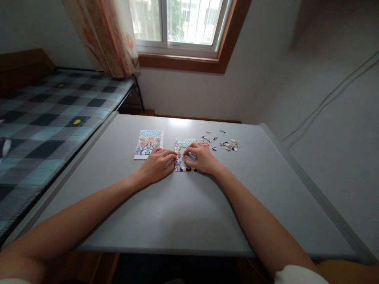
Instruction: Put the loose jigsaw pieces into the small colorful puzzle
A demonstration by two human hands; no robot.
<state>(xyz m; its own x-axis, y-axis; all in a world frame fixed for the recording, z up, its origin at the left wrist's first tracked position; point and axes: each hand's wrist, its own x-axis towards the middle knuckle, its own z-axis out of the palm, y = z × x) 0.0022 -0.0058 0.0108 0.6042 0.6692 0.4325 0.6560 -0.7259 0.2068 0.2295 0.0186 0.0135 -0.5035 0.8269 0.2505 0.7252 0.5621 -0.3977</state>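
A partly joined jigsaw puzzle (184, 142) lies on the grey table (177, 213), its top and bottom edges showing. My left hand (156, 163) rests on the puzzle's left side with fingers curled and pressed down near its middle. My right hand (201, 157) lies over the puzzle's right part, fingers bent, tips meeting the left hand's. Whether either hand pinches a piece is hidden. A printed picture card (149, 144) lies flat just left of the left hand.
Several loose puzzle pieces (225, 144) are scattered behind and to the right of my right hand. A bed with a checked cover (44, 118) runs along the table's left side. A window (177, 23) and curtain (106, 35) are behind.
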